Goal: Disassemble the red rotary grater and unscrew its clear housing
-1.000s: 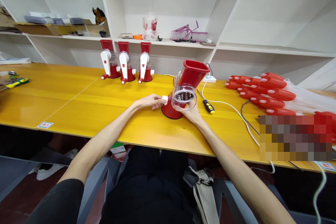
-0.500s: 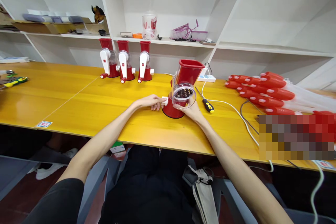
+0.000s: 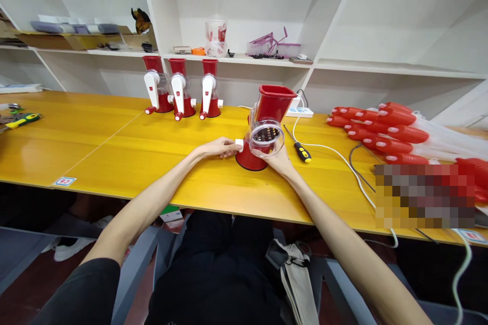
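A red rotary grater (image 3: 275, 104) stands upright on the table, its clear round opening turned toward me with a perforated metal drum inside. My left hand (image 3: 224, 147) pinches the white knob (image 3: 239, 145) at the left of the grater's base. On the other side, my right hand (image 3: 279, 158) is wrapped round the base under the clear housing; some of its fingers are hidden behind it. No white crank is visible on this grater. A black and yellow screwdriver (image 3: 302, 153) lies just right of my right hand.
Three assembled red graters (image 3: 209, 89) with white cranks stand at the back. Many red parts in clear plastic wrap (image 3: 409, 134) are piled at the right. A white cable (image 3: 339, 154) crosses the table from a power strip (image 3: 301, 112). Pliers-like tools (image 3: 23, 120) lie far left.
My left fingers have shifted slightly at the white knob. The grater and my right hand hold their place; the view has moved a little.
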Tool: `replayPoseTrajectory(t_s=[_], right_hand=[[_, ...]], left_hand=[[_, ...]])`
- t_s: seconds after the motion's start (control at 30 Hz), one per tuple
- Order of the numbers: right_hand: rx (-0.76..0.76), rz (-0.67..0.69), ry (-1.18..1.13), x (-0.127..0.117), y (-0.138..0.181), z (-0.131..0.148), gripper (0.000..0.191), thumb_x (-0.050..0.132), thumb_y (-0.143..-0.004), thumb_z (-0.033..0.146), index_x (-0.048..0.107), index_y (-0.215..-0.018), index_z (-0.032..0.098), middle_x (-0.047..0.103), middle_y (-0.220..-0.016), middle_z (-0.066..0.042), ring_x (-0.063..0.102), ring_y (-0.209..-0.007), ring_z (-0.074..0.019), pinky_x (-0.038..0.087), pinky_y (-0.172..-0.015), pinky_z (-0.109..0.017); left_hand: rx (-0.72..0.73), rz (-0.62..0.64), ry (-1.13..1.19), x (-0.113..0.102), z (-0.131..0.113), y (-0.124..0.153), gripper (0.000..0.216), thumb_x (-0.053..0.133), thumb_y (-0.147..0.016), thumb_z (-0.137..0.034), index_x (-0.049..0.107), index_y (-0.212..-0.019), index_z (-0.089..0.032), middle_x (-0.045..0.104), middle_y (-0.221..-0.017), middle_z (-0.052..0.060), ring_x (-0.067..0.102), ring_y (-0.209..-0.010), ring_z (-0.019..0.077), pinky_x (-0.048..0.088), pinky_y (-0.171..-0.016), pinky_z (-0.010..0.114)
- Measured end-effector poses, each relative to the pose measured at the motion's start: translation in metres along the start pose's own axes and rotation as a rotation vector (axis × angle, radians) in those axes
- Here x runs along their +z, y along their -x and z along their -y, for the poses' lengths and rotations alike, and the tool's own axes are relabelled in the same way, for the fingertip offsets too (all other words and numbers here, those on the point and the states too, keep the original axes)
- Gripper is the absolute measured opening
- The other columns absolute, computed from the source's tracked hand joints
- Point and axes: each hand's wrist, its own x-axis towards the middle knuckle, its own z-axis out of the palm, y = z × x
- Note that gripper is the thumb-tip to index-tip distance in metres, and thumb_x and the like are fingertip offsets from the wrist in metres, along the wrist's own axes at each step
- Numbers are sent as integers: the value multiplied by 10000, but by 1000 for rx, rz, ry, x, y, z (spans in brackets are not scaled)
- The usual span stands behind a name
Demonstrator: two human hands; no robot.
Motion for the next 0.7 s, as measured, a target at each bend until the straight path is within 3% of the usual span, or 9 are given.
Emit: replayPoseTrajectory(t_s=[0.33,0.7], right_hand=[[-9,11,-15,-5,3,7,455,587,-922,445,574,-1250,130,597,-1235,-98,588,-1152,-165,531,-1027,-409],[-16,45,-61,-4,-1,5,480,585,-923,439,548,-1294,137,573,-1283,-106,571,-1193,-180,518,-1052,-429]], left_hand=[[38,-40,-61,0,-3,-2,485,708,-800,-578,587,-680,-123,503,-582,-16,422,-469,51,313,-461,208],[-100,-11,-87,-4,0,-5,637,569,-868,-687,646,-661,-89,597,-544,41,489,-416,73,372,-423,201]])
